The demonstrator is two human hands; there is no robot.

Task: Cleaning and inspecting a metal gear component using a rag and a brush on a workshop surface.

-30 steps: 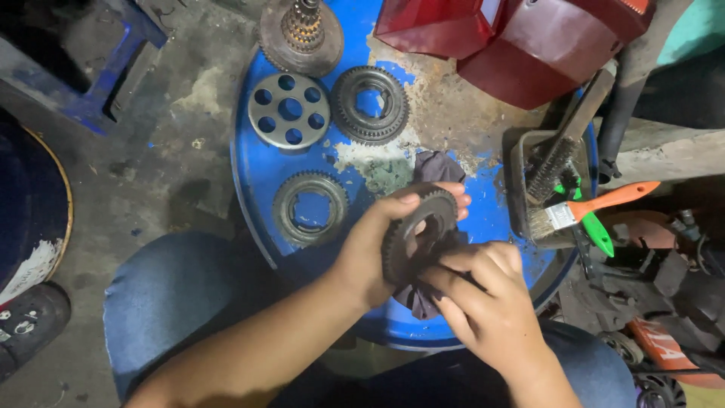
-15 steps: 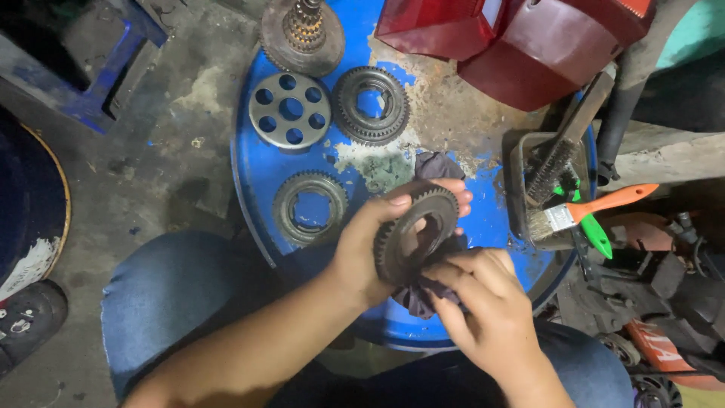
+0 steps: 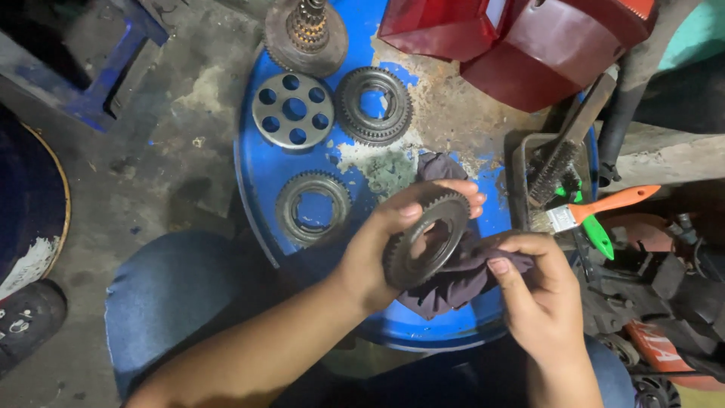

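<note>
Left grip (image 3: 377, 249) clasps gear (image 3: 427, 240) — right grip (image 3: 540, 291) bunches rag (image 3: 461, 276).

Single view only, head-mounted, looking steeply down, almost straight overhead, onto a round blue drum top (image 3: 264, 162) used as work surface. Close range: left hand (image 3: 377, 249) and right hand (image 3: 540, 291) fill lower centre, forearms entering from bottom edge, wearer's denim-clad knee (image 3: 162, 302) at lower left. Drum lid centred, slightly cropped at top. Concrete floor (image 3: 151, 113) along left side, red containers (image 3: 529, 38) cut by top edge, cluttered tool tray (image 3: 555, 177) at right. No second view, so no overlap to report.
</note>
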